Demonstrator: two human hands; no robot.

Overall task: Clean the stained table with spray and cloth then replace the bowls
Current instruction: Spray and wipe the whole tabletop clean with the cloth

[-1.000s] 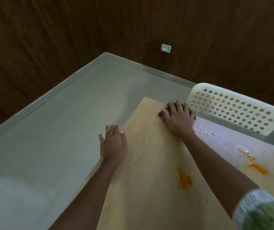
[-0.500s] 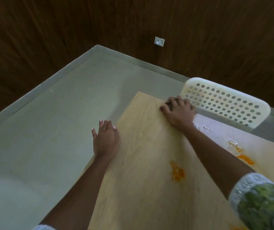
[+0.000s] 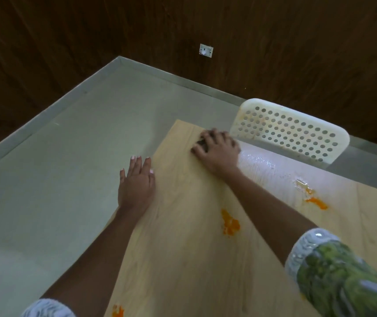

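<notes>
The pale grey floor (image 3: 68,179) fills the left of the view, meeting dark wood-panelled walls (image 3: 274,42) that carry a small white wall socket (image 3: 206,50). Over the floor juts the light wooden table with a pale grain (image 3: 183,259), its long edge running from the lower left up toward the far corner. Behind its far edge stands a white perforated plastic chair back (image 3: 290,131).

A wet, shiny strip (image 3: 258,163) lies on the tabletop just to the right of the right hand (image 3: 217,152), which presses a small dark cloth (image 3: 202,143) near the table's far corner; only a sliver of the cloth shows under the curled fingers. The left hand (image 3: 136,181) lies flat with straight fingers at the table's left edge, bracing and holding nothing.

Three orange stains remain. One smear (image 3: 229,225) lies nearer the body, beside the right forearm; another (image 3: 315,202) sits to the right, past the wet strip; a third (image 3: 117,311) shows at the bottom edge. So the dirt lies behind and to the right of the cloth, and the right hand is the nearer to the first two and would likely have to draw back toward the body. No bowls or spray bottle are in view.
</notes>
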